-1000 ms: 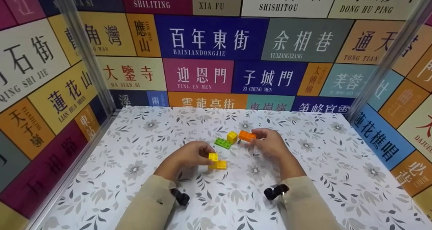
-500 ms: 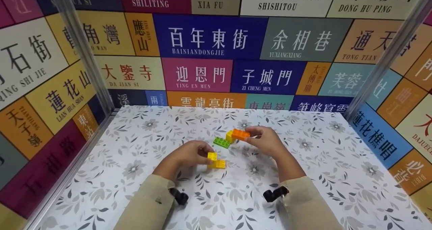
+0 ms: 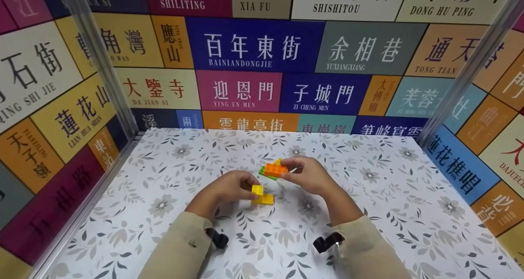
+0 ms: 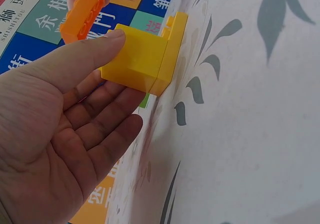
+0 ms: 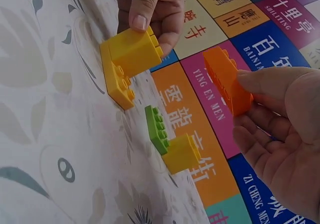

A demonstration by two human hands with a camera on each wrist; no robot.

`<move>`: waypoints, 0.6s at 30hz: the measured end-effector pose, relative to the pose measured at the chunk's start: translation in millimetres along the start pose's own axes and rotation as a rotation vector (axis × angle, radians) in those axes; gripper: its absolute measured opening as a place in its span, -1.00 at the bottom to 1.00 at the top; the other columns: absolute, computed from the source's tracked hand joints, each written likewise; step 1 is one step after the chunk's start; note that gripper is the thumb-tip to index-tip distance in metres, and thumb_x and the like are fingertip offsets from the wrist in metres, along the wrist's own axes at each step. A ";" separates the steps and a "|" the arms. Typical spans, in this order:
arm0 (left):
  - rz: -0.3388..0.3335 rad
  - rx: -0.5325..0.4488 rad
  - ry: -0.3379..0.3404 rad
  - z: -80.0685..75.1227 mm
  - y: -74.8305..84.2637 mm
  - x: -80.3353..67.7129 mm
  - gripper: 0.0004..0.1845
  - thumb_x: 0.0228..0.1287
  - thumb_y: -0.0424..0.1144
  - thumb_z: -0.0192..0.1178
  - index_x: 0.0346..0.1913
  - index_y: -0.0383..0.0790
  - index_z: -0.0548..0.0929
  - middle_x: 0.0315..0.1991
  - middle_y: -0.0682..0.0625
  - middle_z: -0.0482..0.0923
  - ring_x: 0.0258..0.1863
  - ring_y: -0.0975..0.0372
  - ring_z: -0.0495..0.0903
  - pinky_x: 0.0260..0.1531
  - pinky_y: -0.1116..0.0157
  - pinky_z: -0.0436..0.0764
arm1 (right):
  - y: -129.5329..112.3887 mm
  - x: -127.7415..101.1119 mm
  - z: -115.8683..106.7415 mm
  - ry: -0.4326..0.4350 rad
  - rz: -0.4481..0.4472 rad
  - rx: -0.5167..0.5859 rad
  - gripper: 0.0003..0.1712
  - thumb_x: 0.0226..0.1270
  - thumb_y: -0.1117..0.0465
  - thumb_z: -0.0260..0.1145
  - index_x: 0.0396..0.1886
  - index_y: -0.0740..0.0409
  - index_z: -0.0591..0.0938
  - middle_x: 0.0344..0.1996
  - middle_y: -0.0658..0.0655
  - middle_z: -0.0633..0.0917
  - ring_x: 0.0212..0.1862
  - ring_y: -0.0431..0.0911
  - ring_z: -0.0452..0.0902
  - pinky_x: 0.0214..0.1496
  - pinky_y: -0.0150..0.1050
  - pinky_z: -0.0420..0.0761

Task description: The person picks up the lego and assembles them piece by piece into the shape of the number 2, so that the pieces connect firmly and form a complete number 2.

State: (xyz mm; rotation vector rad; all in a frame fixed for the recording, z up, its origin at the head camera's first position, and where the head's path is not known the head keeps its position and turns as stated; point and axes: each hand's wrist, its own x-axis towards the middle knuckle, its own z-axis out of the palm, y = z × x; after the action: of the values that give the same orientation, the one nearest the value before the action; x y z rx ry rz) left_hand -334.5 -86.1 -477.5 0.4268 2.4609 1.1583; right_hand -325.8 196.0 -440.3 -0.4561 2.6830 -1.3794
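Note:
My left hand (image 3: 232, 186) pinches a tall yellow toy brick (image 4: 135, 56) between thumb and fingers. That brick stands on one end of a flatter yellow brick (image 5: 119, 84), whose other studs show on the table. In my right hand (image 3: 309, 176) an orange studded brick (image 5: 223, 79) is held by its end, raised off the table. From the head view it covers part of a flat green brick (image 5: 158, 130) and a second tall yellow brick (image 5: 181, 154). Those two lie close together on the table; whether they touch is hard to tell.
A white cloth with grey leaves and flowers (image 3: 163, 205) covers the table. Panels with Chinese lettering (image 3: 254, 46) stand at the back and both sides. Clear corner posts (image 3: 460, 74) rise at the back corners. Each wrist carries a small black camera (image 3: 219, 239).
My right hand has carried the orange brick leftward, from beside the loose yellow brick to over the green one. My left hand keeps its grip and stays almost still.

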 end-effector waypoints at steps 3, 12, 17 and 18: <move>-0.002 0.009 -0.004 0.1 0.8 -0.4 -0.71 0.19 -0.06 0.63 -0.06 0.18 0.79 -0.05 0.16 0.76 -0.01 0.18 0.69 0.26 0.06 0.65 | -4.0 -2.3 4.0 -0.009 -0.033 -0.018 -0.56 0.42 0.11 0.51 0.26 -0.01 0.75 0.14 0.05 0.80 0.11 0.00 0.72 0.21 -0.03 0.72; -0.017 0.040 0.006 -0.6 2.0 -0.6 -0.69 0.16 -0.02 0.64 -0.11 0.10 0.74 -0.06 0.15 0.75 -0.01 0.18 0.67 0.28 0.05 0.62 | -9.5 -4.7 17.3 -0.049 -0.079 -0.039 -0.58 0.41 0.11 0.51 0.23 -0.02 0.77 0.09 0.02 0.82 0.10 -0.05 0.71 0.23 -0.02 0.69; 0.014 0.043 0.020 -0.1 0.3 -0.9 -0.69 0.17 -0.05 0.64 -0.11 0.05 0.74 -0.07 0.14 0.76 -0.04 0.19 0.68 0.27 0.05 0.62 | -12.1 -5.0 21.3 -0.058 -0.103 -0.038 -0.59 0.41 0.14 0.50 0.23 0.02 0.77 0.06 0.03 0.82 0.09 -0.05 0.72 0.23 -0.01 0.69; 0.024 0.039 0.021 -0.1 -0.2 -1.0 -0.69 0.17 -0.07 0.64 -0.09 0.05 0.75 -0.08 0.14 0.76 -0.04 0.20 0.69 0.27 0.05 0.63 | -12.7 -5.1 21.9 -0.059 -0.105 -0.038 -0.58 0.41 0.14 0.50 0.23 0.04 0.77 0.06 0.04 0.82 0.09 -0.04 0.71 0.23 -0.01 0.69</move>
State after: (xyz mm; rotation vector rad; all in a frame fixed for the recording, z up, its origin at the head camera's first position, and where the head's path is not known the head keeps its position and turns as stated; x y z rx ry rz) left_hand -333.7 -86.7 -477.4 0.4592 2.5067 1.1309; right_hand -313.5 173.5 -443.1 -0.6402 2.6768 -1.3205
